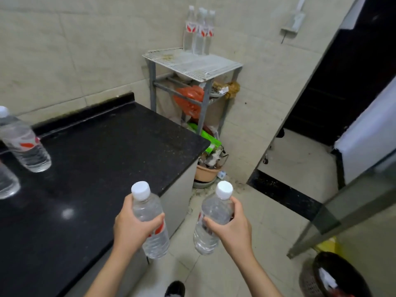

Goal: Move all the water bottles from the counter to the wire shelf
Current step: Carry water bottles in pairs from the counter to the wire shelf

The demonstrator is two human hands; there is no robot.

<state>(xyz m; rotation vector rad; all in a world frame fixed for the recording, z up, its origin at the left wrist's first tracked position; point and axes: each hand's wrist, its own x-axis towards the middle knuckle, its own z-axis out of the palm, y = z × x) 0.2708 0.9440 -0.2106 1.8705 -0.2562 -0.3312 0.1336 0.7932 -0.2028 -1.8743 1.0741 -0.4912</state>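
Left hand [132,224] and right hand [230,229] are wrapped round left bottle [147,207] and right bottle [214,211] at 6 o'clock; three shelf bottles [199,33] are stood on shelf [214,67] at 12; two counter bottles [23,142] are left on counter [102,159] at 9.

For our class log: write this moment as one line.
left hand: grips left bottle | right hand: grips right bottle | wire shelf: shelf bottles upright | counter: counter bottles waiting

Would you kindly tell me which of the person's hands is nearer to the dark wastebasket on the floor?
Right. The right hand, holding a bottle, is left of the wastebasket, over the floor; the left hand, holding a second bottle, is farther left, by the counter.
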